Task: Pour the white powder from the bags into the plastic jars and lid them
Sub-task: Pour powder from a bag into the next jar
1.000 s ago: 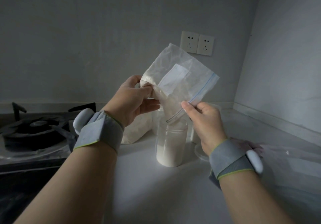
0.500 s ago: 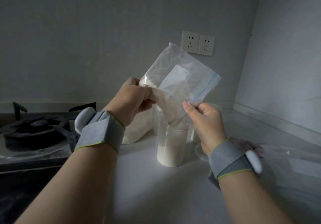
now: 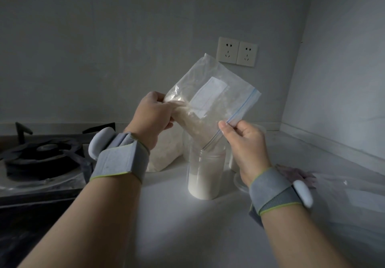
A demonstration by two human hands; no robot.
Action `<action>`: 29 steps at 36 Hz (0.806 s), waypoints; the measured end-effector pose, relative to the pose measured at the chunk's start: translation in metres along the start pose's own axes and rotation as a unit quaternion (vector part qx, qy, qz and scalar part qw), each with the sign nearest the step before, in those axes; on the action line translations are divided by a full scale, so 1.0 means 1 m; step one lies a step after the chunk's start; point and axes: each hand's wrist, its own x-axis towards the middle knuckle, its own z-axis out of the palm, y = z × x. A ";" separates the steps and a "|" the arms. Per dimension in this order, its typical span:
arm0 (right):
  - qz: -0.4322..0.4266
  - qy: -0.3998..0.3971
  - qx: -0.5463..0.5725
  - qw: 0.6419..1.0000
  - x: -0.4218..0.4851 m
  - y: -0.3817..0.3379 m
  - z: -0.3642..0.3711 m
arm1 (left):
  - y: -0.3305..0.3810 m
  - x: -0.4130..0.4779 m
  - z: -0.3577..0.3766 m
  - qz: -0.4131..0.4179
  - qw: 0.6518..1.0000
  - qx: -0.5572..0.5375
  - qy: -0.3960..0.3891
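Note:
A clear zip bag (image 3: 212, 101) with a blue seal strip and a white label is held tilted over an open plastic jar (image 3: 206, 174). The bag's lower corner points into the jar's mouth, and white powder sits in that lower part. My left hand (image 3: 154, 118) grips the bag's left side. My right hand (image 3: 243, 140) pinches the zip edge beside the jar's rim. The jar stands upright on the white counter (image 3: 187, 226), roughly half full of powder.
Another bag of white powder (image 3: 164, 153) lies behind the jar. A round lid (image 3: 239, 181) and a second jar, mostly hidden, sit behind my right hand. An empty clear bag (image 3: 343, 188) lies at the right. A black gas stove (image 3: 39, 159) is left. Wall sockets (image 3: 236, 51) are above.
The bag has been raised slightly and more powder has slid down toward the jar; my left hand has closed tighter on the bag's side.

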 end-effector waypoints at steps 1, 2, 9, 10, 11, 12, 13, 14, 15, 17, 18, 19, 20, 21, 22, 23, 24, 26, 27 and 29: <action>-0.001 0.003 0.002 1.000 0.000 0.000 0.000 | 0.000 0.000 0.000 -0.003 1.000 0.001 -0.002; -0.001 0.004 0.004 1.000 0.000 0.000 0.000 | -0.001 0.001 0.000 -0.007 1.000 0.001 -0.003; -0.022 0.017 0.006 1.000 0.000 -0.003 -0.001 | 0.001 -0.003 0.000 -0.044 0.997 -0.058 -0.030; -0.015 0.010 0.007 1.000 0.000 -0.003 -0.002 | 0.002 -0.004 0.000 -0.047 0.996 -0.072 -0.033; -0.013 0.005 0.007 1.000 -0.001 -0.002 -0.002 | 0.003 -0.005 0.000 -0.048 0.995 -0.086 -0.035; -0.014 0.004 0.007 1.000 -0.001 -0.002 -0.002 | 0.004 -0.006 0.000 -0.049 0.993 -0.099 -0.037; -0.018 0.007 0.009 1.000 -0.001 -0.002 -0.002 | 0.004 -0.006 0.000 -0.050 0.992 -0.108 -0.042; -0.021 0.008 0.011 1.000 -0.001 -0.002 -0.002 | 0.004 -0.007 0.000 -0.050 0.991 -0.114 -0.046; -0.020 0.005 0.011 1.000 -0.001 -0.002 -0.002 | 0.004 -0.007 -0.001 -0.050 0.991 -0.118 -0.049; -0.009 -0.005 0.008 1.000 0.000 -0.001 -0.001 | 0.003 -0.006 0.000 -0.051 0.990 -0.124 -0.047; -0.008 -0.005 0.009 1.000 0.000 0.000 -0.001 | 0.003 -0.006 0.000 -0.051 0.990 -0.126 -0.042; -0.010 -0.001 0.012 1.000 0.001 0.000 -0.001 | 0.002 -0.005 0.001 -0.050 0.990 -0.126 -0.037; -0.013 0.003 0.015 1.000 0.001 0.001 -0.001 | 0.002 -0.004 0.001 -0.049 0.990 -0.126 -0.036; -0.012 0.004 0.015 1.000 0.002 0.001 -0.001 | 0.002 -0.004 0.001 -0.049 0.990 -0.125 -0.038; -0.009 0.000 0.016 1.000 0.002 0.001 -0.001 | 0.002 -0.004 0.001 -0.048 0.991 -0.122 -0.042; -0.005 -0.006 0.016 1.000 0.001 0.000 -0.001 | 0.002 -0.004 0.001 -0.045 0.991 -0.118 -0.047; -0.004 -0.010 0.015 1.000 0.001 0.000 -0.001 | 0.002 -0.004 0.001 -0.043 0.991 -0.115 -0.053; -0.013 -0.009 0.009 1.000 0.001 0.000 -0.002 | 0.004 -0.005 0.002 -0.045 0.990 -0.117 -0.070; -0.016 -0.009 0.006 1.000 0.000 0.000 -0.002 | 0.004 -0.005 0.002 -0.045 0.989 -0.119 -0.079; -0.013 -0.014 0.000 1.000 0.000 -0.003 -0.001 | 0.005 -0.004 0.002 -0.044 0.988 -0.119 -0.084</action>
